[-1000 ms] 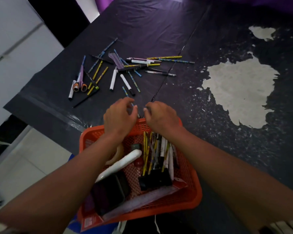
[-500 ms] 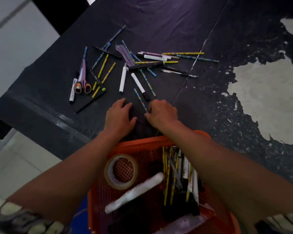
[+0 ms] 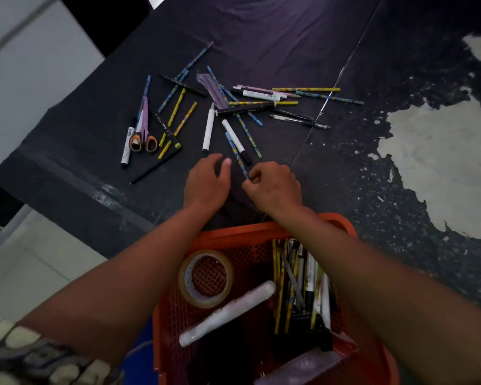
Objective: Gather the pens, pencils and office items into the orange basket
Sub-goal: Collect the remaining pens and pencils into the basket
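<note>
The orange basket (image 3: 233,232) sits at the near table edge under my forearms, holding a tape roll (image 3: 206,276), a white tube (image 3: 228,312) and a bundle of pens and pencils (image 3: 297,282). Just beyond it, my right hand (image 3: 274,186) pinches the near end of a blue patterned pencil (image 3: 235,151) that lies on the black table cover. My left hand (image 3: 208,182) rests beside it with loosely curled fingers and holds nothing. Several more pens, pencils and markers (image 3: 247,108) lie scattered farther out, along with purple scissors (image 3: 143,134) at the left.
The black cover (image 3: 261,37) ends at a taped edge on the left, with pale floor below. To the right the dark tabletop shows large worn pale patches (image 3: 433,162). A white marker (image 3: 208,129) lies just beyond my left hand.
Both hands left the basket's far rim and moved forward onto the table. My right hand's fingers have closed on the end of the blue pencil. The view has tilted nearer.
</note>
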A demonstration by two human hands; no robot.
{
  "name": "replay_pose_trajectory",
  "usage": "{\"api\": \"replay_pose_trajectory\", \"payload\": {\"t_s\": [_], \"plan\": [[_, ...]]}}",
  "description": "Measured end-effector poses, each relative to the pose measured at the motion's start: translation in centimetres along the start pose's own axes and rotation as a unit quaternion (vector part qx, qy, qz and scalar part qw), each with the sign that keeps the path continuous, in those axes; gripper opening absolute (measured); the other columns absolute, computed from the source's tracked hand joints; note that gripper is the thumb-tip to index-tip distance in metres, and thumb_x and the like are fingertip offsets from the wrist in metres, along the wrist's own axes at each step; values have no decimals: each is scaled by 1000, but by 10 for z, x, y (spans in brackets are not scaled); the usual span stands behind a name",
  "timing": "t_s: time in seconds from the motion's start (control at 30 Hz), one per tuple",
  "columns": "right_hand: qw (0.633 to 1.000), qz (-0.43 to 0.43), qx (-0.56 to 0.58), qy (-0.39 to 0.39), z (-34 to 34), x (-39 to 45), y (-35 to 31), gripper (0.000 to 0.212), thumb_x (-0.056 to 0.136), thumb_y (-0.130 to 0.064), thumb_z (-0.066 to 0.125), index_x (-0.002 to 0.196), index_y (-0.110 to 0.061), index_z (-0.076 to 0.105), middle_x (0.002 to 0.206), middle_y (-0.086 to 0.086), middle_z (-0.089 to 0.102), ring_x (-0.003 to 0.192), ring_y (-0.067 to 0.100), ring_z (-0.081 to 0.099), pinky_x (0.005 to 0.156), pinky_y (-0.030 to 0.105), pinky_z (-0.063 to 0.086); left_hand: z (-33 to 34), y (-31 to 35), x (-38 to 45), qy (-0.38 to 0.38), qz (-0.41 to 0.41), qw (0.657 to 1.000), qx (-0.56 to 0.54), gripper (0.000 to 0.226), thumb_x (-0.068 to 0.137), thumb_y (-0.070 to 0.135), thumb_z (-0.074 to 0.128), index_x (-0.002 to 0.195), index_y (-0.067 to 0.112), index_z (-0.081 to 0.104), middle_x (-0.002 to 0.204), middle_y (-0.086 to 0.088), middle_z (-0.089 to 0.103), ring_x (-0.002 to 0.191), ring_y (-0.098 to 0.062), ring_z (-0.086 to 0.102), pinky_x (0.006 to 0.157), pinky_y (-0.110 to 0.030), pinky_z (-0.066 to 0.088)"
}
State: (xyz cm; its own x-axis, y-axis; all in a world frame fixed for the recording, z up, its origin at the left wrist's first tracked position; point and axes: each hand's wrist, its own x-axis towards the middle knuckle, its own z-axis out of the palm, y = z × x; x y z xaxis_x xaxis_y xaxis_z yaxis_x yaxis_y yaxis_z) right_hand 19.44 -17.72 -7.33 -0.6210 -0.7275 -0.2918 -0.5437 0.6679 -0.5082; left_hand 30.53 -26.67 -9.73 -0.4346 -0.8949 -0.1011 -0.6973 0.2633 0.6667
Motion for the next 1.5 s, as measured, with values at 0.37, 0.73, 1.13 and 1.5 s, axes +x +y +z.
{"api": "replay_pose_trajectory", "payload": {"t_s": [0.37,0.73,1.13,1.5], "plan": [[993,-87,67,40,-38,-64,29,14,82,-31,64,92,-27,73,86,-7,73,90,21,68,76,39,56,-10,73,-38,21,-60,964,-256,18,96,23,62,109,11,61,71,-3,73,64,-18,73,63,-48,62],[975,-180,-104,77,-38,-92,97,27,98,-33,45,107,-23,69,102,-2,66,99,22,60,85,38,41,-29,106,-83,189,32,944,-269,11,99,22,56,109,25,57,68,1,72,59,-9,70,67,-25,57],[973,-205,-75,77,-37,-97,116,34,99,-26,49,130,-17,62,125,4,64,120,24,54,101,40,38,26,75,-159,-31,-31,994,-99,29,89,27,68,113,22,54,79,-3,70,75,-24,70,74,-45,58],[973,-196,-74,101,-33,-93,106,29,98,-29,48,119,-18,66,117,2,66,112,22,57,95,41,41,20,69,-165,9,67,983,170,37,86,53,58,71,22,69,67,4,64,68,-23,63,56,-30,46]]}}
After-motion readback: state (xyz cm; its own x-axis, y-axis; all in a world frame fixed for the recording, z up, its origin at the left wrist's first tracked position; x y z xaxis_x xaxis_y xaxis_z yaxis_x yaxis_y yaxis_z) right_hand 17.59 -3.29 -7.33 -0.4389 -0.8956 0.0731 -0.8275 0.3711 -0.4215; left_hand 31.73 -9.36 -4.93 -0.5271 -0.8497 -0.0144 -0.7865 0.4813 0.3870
